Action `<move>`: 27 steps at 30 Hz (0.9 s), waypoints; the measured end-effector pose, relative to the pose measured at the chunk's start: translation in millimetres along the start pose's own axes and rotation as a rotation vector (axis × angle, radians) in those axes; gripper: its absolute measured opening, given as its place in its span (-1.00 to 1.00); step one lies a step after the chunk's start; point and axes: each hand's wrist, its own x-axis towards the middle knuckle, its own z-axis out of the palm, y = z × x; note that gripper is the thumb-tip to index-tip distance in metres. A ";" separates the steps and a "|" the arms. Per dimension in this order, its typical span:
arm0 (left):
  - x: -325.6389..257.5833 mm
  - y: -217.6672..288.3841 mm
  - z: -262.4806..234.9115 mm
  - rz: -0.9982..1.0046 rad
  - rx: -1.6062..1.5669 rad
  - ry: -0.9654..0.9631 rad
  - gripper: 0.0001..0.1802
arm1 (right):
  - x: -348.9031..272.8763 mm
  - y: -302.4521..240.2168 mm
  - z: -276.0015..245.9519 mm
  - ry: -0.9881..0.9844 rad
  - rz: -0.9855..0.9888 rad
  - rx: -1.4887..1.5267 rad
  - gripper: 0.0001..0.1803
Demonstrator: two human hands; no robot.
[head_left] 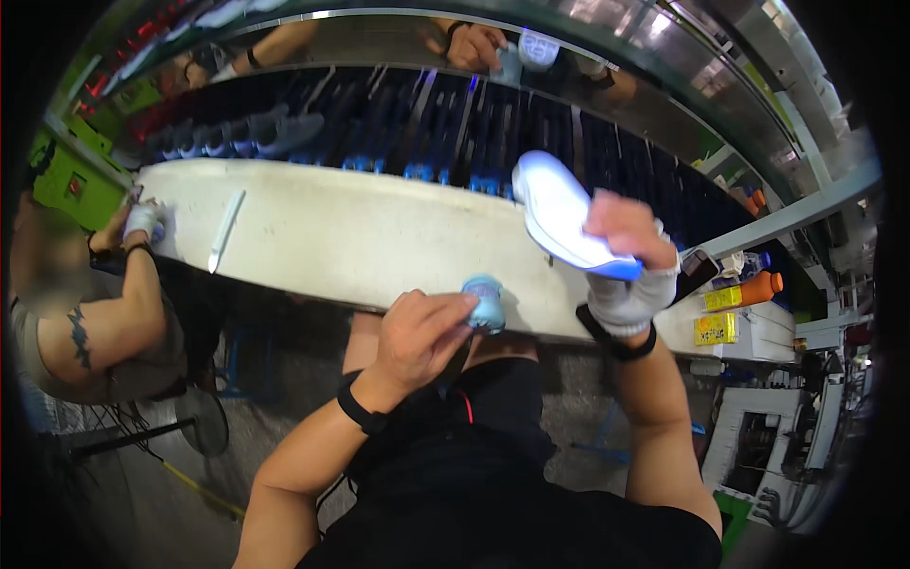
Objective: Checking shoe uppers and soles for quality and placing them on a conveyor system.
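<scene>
My right hand (629,232), in a white glove that leaves the fingers bare, grips a white shoe sole (559,211) with a blue rim. It holds the sole tilted above the right part of the pale work surface (351,223). At the near edge, the bare fingers of my left hand (422,332) close on a light-blue rounded thing (487,305), seen end-on; it may be a shoe upper, but its kind is unclear. The two held things are apart.
A white strip-shaped tool (227,230) lies at the left. Beyond run dark slats with blue ends (427,173) and a row of shoes (242,137). A co-worker's gloved hand (145,220) is far left. An orange bottle (761,287) and yellow box (716,329) stand right.
</scene>
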 end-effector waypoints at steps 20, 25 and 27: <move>-8.1 29.2 11.3 -0.167 -0.190 -0.063 -0.64 | -134.8 -98.0 26.9 -0.102 0.770 0.052 -0.62; -10.1 27.6 13.1 -0.150 -0.176 -0.054 -0.63 | -136.7 -95.6 23.5 -0.131 0.717 0.001 -0.60; -12.5 26.2 14.7 -0.147 -0.187 -0.053 -0.61 | -136.8 -95.9 22.3 -0.146 0.726 -0.002 -0.59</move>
